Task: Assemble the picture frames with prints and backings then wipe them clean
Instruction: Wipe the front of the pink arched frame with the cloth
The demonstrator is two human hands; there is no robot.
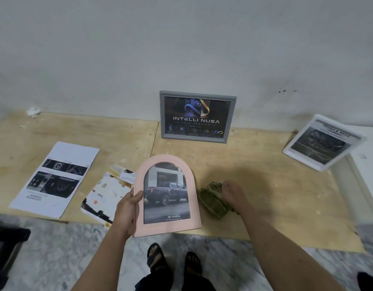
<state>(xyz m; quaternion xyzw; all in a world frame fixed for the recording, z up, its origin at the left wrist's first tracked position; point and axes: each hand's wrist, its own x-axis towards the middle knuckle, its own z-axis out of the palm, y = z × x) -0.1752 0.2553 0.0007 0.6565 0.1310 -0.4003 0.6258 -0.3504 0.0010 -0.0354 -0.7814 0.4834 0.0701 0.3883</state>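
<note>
Plywood board (255,164) on floor: printed sheet (55,179), cloth (213,200), grey frame (197,116).

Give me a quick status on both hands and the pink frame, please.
Left hand grips pink arched picture frame, truck print in. Right hand grasping crumpled green cloth on plywood board. Nothing in the way.

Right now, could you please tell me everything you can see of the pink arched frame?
The pink arched frame has a rounded top, a flat bottom and a ridged, matte border. It holds a print of a dark pickup truck with Toyota lettering. The left hand grips its left edge, holding it face-up over the plywood's near edge.
</note>
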